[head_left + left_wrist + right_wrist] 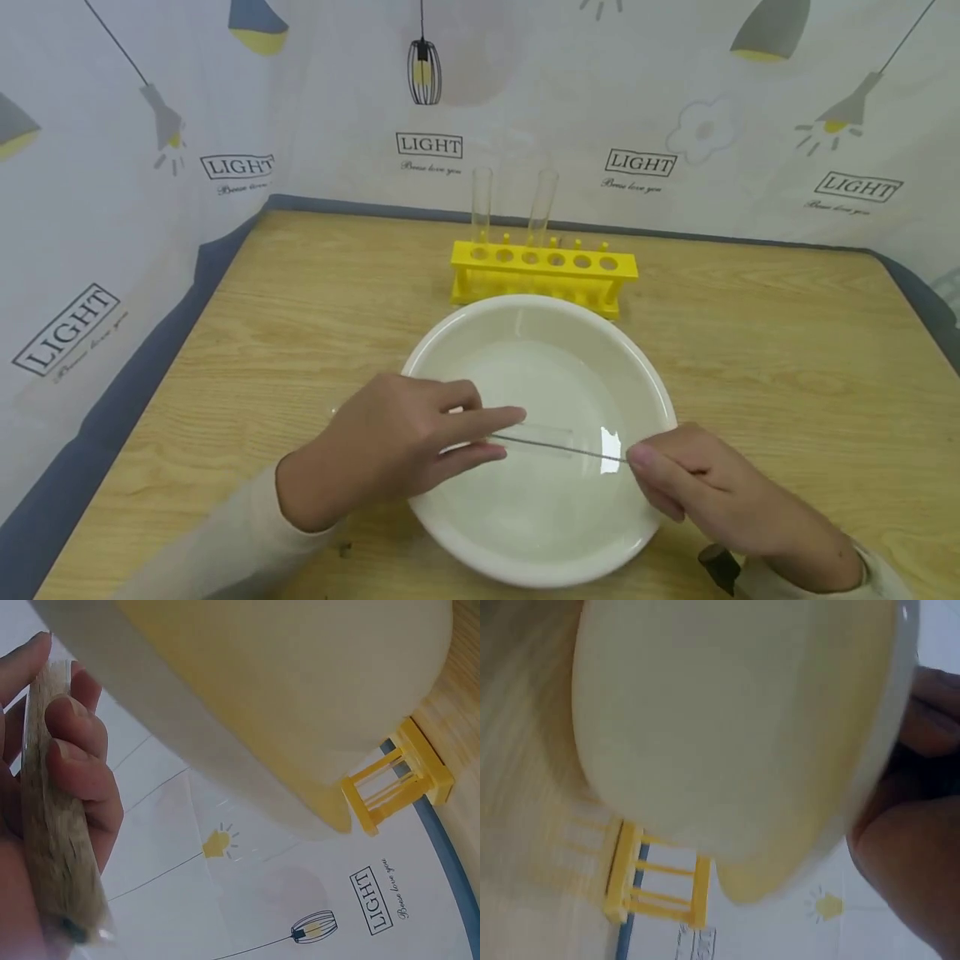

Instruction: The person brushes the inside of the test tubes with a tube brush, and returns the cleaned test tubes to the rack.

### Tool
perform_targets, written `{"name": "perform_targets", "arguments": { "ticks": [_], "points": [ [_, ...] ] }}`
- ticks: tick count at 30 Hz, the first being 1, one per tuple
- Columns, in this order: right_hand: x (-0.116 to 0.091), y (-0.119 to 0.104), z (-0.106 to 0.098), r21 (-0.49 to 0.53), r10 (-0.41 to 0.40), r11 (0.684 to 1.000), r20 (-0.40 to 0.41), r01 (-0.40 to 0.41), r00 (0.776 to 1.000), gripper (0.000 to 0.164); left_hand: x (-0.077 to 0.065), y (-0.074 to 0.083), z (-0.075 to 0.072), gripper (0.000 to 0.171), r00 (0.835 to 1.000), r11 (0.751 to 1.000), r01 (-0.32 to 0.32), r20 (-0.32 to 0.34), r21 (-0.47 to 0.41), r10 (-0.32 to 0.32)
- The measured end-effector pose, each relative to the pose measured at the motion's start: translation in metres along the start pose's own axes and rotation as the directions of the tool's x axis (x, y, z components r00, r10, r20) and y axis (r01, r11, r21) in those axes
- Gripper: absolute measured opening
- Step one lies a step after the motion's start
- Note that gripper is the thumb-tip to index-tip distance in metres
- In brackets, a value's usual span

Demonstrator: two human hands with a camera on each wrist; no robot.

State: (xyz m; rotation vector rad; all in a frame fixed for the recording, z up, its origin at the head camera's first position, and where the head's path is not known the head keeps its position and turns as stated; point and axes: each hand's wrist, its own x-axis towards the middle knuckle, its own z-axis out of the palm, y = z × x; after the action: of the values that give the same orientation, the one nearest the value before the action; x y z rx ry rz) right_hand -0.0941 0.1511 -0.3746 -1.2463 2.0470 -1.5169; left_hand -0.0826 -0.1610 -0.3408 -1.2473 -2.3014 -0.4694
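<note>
My left hand [408,433] grips a clear glass test tube [553,432] over the white basin [525,525], its mouth pointing right. Inside the tube, the left wrist view shows the pale bristles of a test tube brush [64,847], with my fingers curled round the glass. The brush's thin wire handle [592,453] runs out of the mouth to my right hand [712,483], which pinches its end near the basin's right rim. In the right wrist view the basin wall [705,712] hides the brush and tube.
Behind the basin stands a yellow test tube rack [543,258] with two upright glass tubes [482,200] at its left and middle. A bright reflection shows in the basin. The wooden table [300,292] meets a printed cloth backdrop [525,100]; a dark object is at my right wrist.
</note>
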Motion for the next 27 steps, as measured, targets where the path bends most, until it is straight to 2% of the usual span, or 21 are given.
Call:
{"name": "perform_targets", "arguments": {
  "ticks": [8, 12, 15, 23, 27],
  "points": [
    [0.005, -0.008, 0.025, -0.075, 0.025, 0.997, 0.032, -0.022, 0.999, 0.038, 0.000, 0.010, 0.006, 0.025, 0.998, 0.998, -0.064, -0.011, 0.020, 0.065],
    [0.005, -0.012, 0.028, -0.058, 0.106, 0.993, 0.063, -0.102, 0.992, 0.037, 0.000, 0.012, 0.008, 0.026, 0.998, 0.998, -0.065, -0.004, 0.005, 0.065],
    [0.005, -0.014, 0.029, -0.048, 0.129, 0.991, 0.067, -0.126, 0.989, 0.038, -0.001, 0.012, 0.007, 0.025, 0.999, 0.999, -0.047, 0.008, -0.018, 0.047],
    [0.006, -0.011, 0.030, -0.081, 0.092, 0.993, 0.064, -0.087, 0.994, 0.037, -0.002, 0.011, 0.005, 0.026, 0.999, 0.999, -0.033, 0.014, -0.043, 0.034],
    [0.006, -0.009, 0.026, -0.154, 0.006, 0.988, 0.042, 0.001, 0.999, 0.036, -0.002, 0.011, 0.004, 0.027, 0.999, 0.998, -0.032, 0.010, -0.062, 0.033]
  ]
}}
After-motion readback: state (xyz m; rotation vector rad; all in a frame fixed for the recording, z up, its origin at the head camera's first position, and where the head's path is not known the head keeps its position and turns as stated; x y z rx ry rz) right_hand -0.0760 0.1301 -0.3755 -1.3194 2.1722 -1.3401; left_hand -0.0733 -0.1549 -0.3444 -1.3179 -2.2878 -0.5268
